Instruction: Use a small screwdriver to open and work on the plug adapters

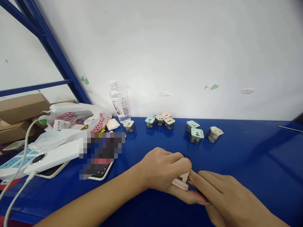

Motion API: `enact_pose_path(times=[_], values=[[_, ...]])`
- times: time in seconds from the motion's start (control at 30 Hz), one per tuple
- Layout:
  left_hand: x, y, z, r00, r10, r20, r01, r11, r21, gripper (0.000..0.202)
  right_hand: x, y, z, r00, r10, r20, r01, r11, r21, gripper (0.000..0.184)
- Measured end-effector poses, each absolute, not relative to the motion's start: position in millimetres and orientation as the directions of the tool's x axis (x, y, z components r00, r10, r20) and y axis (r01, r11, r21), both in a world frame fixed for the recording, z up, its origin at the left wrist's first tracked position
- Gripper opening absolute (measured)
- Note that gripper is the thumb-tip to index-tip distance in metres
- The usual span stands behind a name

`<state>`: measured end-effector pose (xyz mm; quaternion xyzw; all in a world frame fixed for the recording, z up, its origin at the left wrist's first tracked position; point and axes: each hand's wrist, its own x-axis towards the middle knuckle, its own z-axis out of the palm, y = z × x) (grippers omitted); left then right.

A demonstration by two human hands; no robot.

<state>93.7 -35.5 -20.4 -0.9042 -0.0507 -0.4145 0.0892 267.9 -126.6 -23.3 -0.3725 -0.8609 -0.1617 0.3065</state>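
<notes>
Low over the blue table's front, my left hand (165,170) is closed round a pink pencil sharpener (181,183), its fingers curled over the top and the thumb below. My right hand (221,192) meets it from the right, fingertips pressed together against the same sharpener. Much of the sharpener is hidden by the fingers. Beyond my hands stand two mint two-hole pencil sharpeners with dark see-through bins, the nearer one (197,134) in front of the other (193,125). A cream sharpener (215,134) leans to their right.
Several sharpeners, including a mint one (150,121) and a pink one (166,115), cluster near the wall. A cream sharpener (129,126) stands beside a water bottle (120,104). Leftward lie plastic bags (75,116), a phone (101,173), a white power bank (56,154) and cables.
</notes>
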Motion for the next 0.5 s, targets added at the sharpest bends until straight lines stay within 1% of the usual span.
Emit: enact_pose_path(times=[0.13, 0.3, 0.33, 0.4, 0.5], values=[[92.4, -36.2, -20.3, 0.676, 0.025, 0.737, 0.159, -0.981, -0.112, 0.043, 267.5, -129.3, -24.0, -0.538, 0.546, 0.643, 0.743, 0.667, 0.055, 0.039], [90.9, -37.2, -18.6, 0.674, 0.041, 0.737, 0.159, -0.983, -0.091, 0.042, 268.8, -132.5, -24.2, -0.538, 0.546, 0.642, 0.756, 0.650, 0.081, 0.036], [91.5, -37.6, -18.8, 0.669, 0.059, 0.741, 0.154, -0.986, -0.061, 0.041, 268.9, -132.3, -24.1, -0.537, 0.550, 0.640, 0.758, 0.647, 0.080, 0.035], [93.9, -38.4, -19.8, 0.652, 0.104, 0.751, 0.116, -0.993, 0.037, 0.041, 269.1, -131.1, -24.6, -0.540, 0.549, 0.638, 0.753, 0.654, 0.073, 0.035], [98.0, -39.6, -21.9, 0.618, 0.156, 0.771, -0.001, -0.980, 0.199, 0.043, 268.1, -129.0, -25.2, -0.546, 0.531, 0.647, 0.730, 0.681, 0.056, 0.034]])
